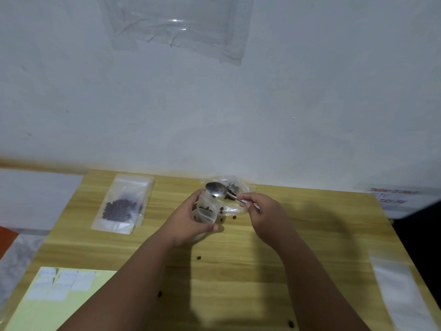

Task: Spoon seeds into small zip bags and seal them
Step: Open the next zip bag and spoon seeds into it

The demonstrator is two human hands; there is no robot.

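My left hand (188, 219) grips a small clear zip bag (206, 210) with its mouth held open; a few dark seeds lie inside. My right hand (265, 211) pinches the handle of a metal spoon (216, 189), whose empty-looking bowl hovers just above the bag's mouth. Behind both sits a crumpled clear plastic bag of dark seeds (235, 187) on the wooden table (238, 271). A filled zip bag of seeds (123, 204) lies flat at the table's far left, on top of other bags.
Loose seeds (198, 258) are scattered over the table's middle and near edge. A yellow sheet with white labels (59, 285) lies at the near left corner. A long clear plastic strip (396, 287) lies along the right edge. A white wall stands right behind the table.
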